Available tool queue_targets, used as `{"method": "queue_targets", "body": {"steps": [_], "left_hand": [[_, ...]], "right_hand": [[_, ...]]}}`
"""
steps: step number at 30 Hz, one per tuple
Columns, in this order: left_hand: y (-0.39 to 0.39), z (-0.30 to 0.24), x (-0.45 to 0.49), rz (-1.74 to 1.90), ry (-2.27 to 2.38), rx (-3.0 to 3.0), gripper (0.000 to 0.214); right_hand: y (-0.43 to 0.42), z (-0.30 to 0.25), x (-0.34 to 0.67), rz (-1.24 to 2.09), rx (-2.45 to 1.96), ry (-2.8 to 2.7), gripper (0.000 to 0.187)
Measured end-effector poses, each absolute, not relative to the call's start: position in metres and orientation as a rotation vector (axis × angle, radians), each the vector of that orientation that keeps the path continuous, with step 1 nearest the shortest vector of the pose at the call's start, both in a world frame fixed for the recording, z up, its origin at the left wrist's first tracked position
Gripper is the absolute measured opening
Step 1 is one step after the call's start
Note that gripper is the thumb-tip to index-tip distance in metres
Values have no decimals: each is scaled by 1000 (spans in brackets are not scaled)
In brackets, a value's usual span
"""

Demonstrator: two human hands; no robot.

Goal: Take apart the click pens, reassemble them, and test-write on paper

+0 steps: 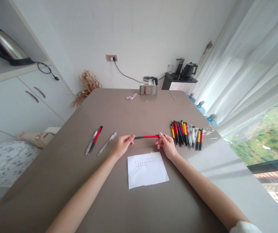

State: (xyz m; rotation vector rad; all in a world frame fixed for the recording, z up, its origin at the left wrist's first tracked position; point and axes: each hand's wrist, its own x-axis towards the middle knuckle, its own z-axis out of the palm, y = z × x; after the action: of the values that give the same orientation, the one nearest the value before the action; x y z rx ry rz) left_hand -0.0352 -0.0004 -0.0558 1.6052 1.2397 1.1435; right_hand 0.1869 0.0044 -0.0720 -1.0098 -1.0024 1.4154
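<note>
Head view shows a smooth, brown-grey desk [100, 200] with a dull sheen and rounded far corners. Over its middle, a slim red-and-black pen [150, 137] lies level between the two hands, just beyond the far edge of a sheet of paper [148, 174]. The left hand [125, 144] is nearly closed, thumb and forefinger pinching the black end of the barrel. The right hand [167, 145] pinches the other end between thumb and fingertips, its remaining fingers loosely curled. The paper is white, thin and slightly creased, a little uneven along its near edge, with small handwritten lines too faint to read.

To the left, a transparent plastic pen [107, 143] lies aslant; farther left, a greyish clear pen [91, 141] rests beside a glossy red pen [96, 139] with black ends. To the right, a close-packed row of pens [179, 132] mixes yellow, red, blue, white and clear barrels with black parts.

At the far edge, a flat, shiny rectangular object [149, 90] stands on its long side before a rounded glass pot [148, 80]. On the right, sheer white curtains [236, 58] fall in soft folds.
</note>
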Motion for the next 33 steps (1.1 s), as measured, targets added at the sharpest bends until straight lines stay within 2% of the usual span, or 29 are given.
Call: {"method": "queue_targets", "body": {"steps": [8, 25, 33], "left_hand": [[-1, -54, -35, 1165, 1239, 1578, 36], [1, -57, -35, 1288, 1147, 1439, 19], [0, -57, -30, 1335, 985, 1205, 24]], "right_hand": [[4, -72, 187, 1412, -1009, -993, 32], [4, -71, 187, 1416, -1014, -974, 32], [3, -68, 186, 1412, -987, -1002, 29]]}}
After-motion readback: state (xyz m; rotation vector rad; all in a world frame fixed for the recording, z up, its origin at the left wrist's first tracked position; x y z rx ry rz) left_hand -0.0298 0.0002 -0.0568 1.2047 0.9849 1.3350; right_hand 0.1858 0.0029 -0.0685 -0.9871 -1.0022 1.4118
